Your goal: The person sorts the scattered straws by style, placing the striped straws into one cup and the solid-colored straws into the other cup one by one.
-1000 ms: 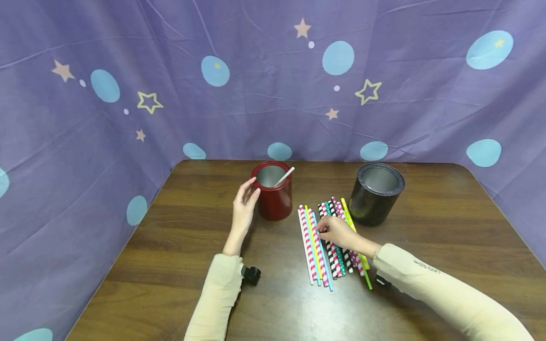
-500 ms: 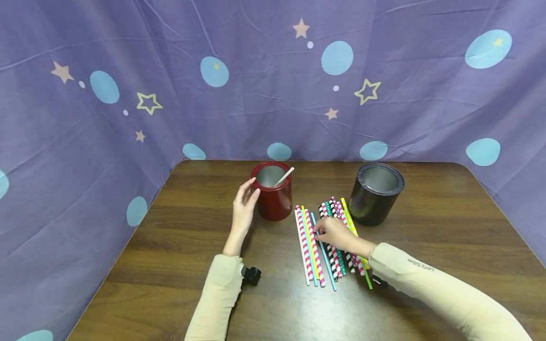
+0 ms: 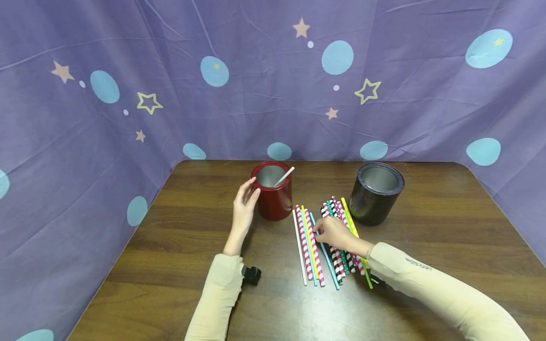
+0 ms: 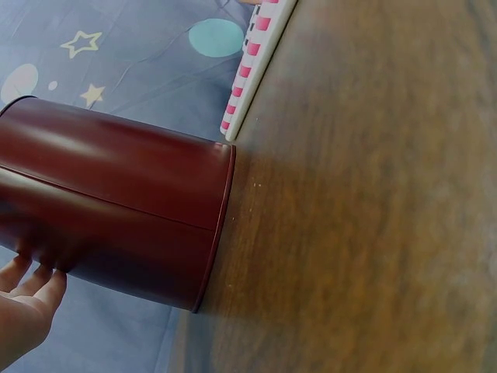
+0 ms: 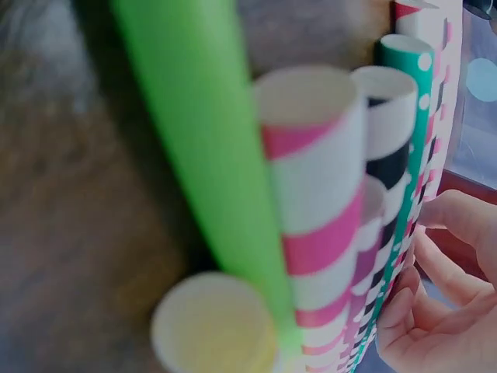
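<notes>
The fingertips of my left hand (image 3: 243,213) touch the side of a dark red canister (image 3: 275,203) just under its rim. A white straw (image 3: 285,175) leans inside this canister. In the left wrist view the fingers (image 4: 48,291) press lightly against the canister wall. With curled fingers, my right hand (image 3: 339,234) pinches a plain blue straw (image 3: 329,265) on the table. To its left lie pink-and-white striped straws (image 3: 316,255), yellow and light-blue ones, and a white straw (image 3: 300,255) apart from them. My palm partly hides black-striped, teal dotted and purple straws.
A black canister (image 3: 368,208) stands at the right, close behind the straw ends. A lime green straw (image 3: 368,280) and yellow dotted straws lie at the right of the bunch. Behind the wooden table (image 3: 183,284) hangs a purple curtain (image 3: 273,94).
The right hand has shifted slightly left. The left group of straws has moved left, and the white straw has come apart from it. The blue straw's near end has swung right. My left hand stays put.
</notes>
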Action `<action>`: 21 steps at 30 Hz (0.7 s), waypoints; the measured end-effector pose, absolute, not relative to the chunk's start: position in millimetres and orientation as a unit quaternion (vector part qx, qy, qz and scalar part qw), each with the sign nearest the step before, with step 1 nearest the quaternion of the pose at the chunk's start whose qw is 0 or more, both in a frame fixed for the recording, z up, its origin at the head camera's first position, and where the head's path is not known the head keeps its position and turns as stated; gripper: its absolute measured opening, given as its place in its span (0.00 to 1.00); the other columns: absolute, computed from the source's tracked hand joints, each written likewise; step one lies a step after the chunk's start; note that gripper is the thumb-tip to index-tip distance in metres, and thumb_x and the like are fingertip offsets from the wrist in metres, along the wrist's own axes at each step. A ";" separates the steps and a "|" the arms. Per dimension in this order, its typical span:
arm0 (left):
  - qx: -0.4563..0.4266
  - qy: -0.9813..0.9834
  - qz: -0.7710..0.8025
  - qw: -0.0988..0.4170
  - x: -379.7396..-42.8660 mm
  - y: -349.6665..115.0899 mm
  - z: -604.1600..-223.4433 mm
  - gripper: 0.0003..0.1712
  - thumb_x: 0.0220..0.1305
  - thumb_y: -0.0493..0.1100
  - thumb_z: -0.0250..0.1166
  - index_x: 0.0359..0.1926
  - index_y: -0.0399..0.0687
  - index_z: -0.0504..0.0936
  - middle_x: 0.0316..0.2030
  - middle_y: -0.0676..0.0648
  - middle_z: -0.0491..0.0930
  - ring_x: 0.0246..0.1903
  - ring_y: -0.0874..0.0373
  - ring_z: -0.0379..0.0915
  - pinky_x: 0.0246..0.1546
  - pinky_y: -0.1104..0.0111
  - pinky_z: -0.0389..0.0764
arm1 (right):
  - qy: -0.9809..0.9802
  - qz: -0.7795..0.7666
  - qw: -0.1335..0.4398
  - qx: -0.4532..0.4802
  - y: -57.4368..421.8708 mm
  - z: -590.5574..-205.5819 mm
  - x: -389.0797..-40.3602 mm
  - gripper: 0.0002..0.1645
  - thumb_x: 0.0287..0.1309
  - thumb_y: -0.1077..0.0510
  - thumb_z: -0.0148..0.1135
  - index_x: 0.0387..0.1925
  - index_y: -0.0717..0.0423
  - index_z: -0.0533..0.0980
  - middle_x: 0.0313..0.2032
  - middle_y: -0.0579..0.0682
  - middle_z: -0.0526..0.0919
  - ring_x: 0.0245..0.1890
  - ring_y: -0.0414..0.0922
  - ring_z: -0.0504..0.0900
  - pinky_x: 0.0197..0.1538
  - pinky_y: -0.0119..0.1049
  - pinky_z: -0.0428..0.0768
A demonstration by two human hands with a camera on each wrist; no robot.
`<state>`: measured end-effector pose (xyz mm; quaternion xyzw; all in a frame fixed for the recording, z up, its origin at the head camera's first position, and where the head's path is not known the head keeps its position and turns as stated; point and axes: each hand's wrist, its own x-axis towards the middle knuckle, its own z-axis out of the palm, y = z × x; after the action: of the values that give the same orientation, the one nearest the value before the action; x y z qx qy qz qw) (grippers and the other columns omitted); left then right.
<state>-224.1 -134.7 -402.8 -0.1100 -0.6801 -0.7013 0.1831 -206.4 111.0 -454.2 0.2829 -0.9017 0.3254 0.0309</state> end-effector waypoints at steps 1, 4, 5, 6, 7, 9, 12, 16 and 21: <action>-0.110 -0.680 -0.701 0.184 -224.2 -134.6 -402.9 0.21 0.60 0.29 0.53 0.54 0.28 0.66 0.55 0.31 0.64 0.57 0.47 0.61 0.58 0.66 0.63 | -0.903 0.329 0.028 0.275 110.4 -454.0 -206.4 0.06 0.37 0.62 0.65 0.23 0.60 0.79 0.15 0.43 0.75 0.16 0.35 0.69 0.19 0.29 0.69; -0.111 -0.679 -0.702 0.184 -224.0 -134.4 -402.5 0.21 0.60 0.29 0.53 0.54 0.28 0.66 0.55 0.31 0.65 0.57 0.47 0.61 0.58 0.66 0.63 | -0.913 0.335 0.003 0.231 108.5 -450.5 -204.9 0.07 0.36 0.65 0.64 0.25 0.62 0.78 0.16 0.45 0.75 0.16 0.36 0.69 0.20 0.29 0.70; -0.110 -0.679 -0.702 0.184 -223.8 -134.3 -402.2 0.21 0.60 0.29 0.53 0.54 0.28 0.66 0.55 0.31 0.65 0.57 0.47 0.61 0.58 0.66 0.64 | -0.916 0.336 -0.002 0.219 108.4 -449.8 -204.8 0.08 0.36 0.65 0.64 0.25 0.62 0.78 0.16 0.45 0.75 0.16 0.36 0.69 0.20 0.28 0.69; -0.110 -0.679 -0.702 0.183 -223.7 -134.3 -401.9 0.21 0.60 0.29 0.53 0.54 0.28 0.66 0.55 0.32 0.65 0.57 0.47 0.61 0.58 0.66 0.64 | -0.918 0.340 -0.011 0.204 108.3 -448.7 -204.8 0.08 0.37 0.66 0.64 0.26 0.62 0.78 0.16 0.45 0.75 0.15 0.36 0.68 0.19 0.28 0.68; -0.110 -0.678 -0.703 0.183 -223.5 -134.3 -401.8 0.21 0.60 0.29 0.53 0.54 0.28 0.66 0.55 0.32 0.65 0.57 0.47 0.61 0.58 0.66 0.64 | -0.918 0.346 -0.017 0.190 108.4 -447.9 -205.0 0.08 0.37 0.65 0.64 0.27 0.61 0.78 0.15 0.45 0.74 0.15 0.36 0.67 0.19 0.28 0.67; -0.110 -0.677 -0.704 0.183 -223.4 -134.3 -401.5 0.21 0.60 0.29 0.53 0.54 0.28 0.66 0.55 0.32 0.65 0.57 0.47 0.61 0.58 0.66 0.64 | -0.916 0.362 -0.028 0.169 109.0 -445.2 -205.3 0.09 0.38 0.65 0.64 0.28 0.61 0.78 0.15 0.45 0.73 0.14 0.36 0.66 0.18 0.28 0.67; -0.111 -0.677 -0.704 0.183 -223.6 -134.5 -401.6 0.21 0.60 0.29 0.53 0.54 0.28 0.66 0.55 0.32 0.65 0.57 0.47 0.60 0.58 0.66 0.64 | -0.907 0.391 -0.032 0.151 111.0 -442.9 -207.2 0.09 0.38 0.65 0.63 0.29 0.61 0.78 0.15 0.46 0.74 0.13 0.37 0.66 0.17 0.29 0.67; -0.109 -0.676 -0.706 0.181 -223.6 -134.6 -401.6 0.21 0.60 0.29 0.53 0.55 0.28 0.65 0.55 0.33 0.65 0.57 0.47 0.61 0.58 0.67 0.64 | -0.896 0.416 -0.021 0.154 113.8 -440.6 -209.2 0.09 0.39 0.65 0.62 0.29 0.62 0.76 0.17 0.48 0.76 0.15 0.37 0.69 0.18 0.29 0.69; -0.107 -0.673 -0.709 0.179 -223.4 -134.2 -401.4 0.21 0.60 0.29 0.53 0.55 0.28 0.66 0.55 0.33 0.65 0.57 0.48 0.60 0.58 0.67 0.64 | -0.880 0.448 -0.021 0.156 115.7 -434.5 -209.7 0.11 0.40 0.67 0.61 0.31 0.64 0.75 0.17 0.49 0.77 0.16 0.37 0.71 0.18 0.29 0.70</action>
<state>-223.4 -134.2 -401.4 -0.1072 -0.6734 -0.7092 0.1792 -209.7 115.7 -434.5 0.1561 -0.8802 0.4476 -0.0208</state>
